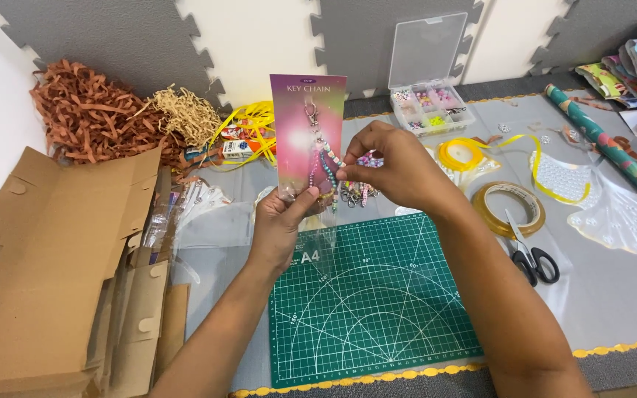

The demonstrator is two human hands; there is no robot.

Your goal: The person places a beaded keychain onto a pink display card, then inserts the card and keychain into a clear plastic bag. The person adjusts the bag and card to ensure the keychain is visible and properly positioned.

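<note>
Between both hands [333, 195], keychain card [307, 133]

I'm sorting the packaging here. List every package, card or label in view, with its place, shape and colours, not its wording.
Backing card: held up by the left hand, tall rectangle, pink-purple fading to green, beaded keychain on it, pinched by the right hand.
Clear plastic sleeve: below the card, transparent.
Flat cardboard boxes: far left, brown, unfolded.
Compartment box: back centre, clear, lid up, coloured beads.
Small carton: by the yellow ribbon, white.
</note>
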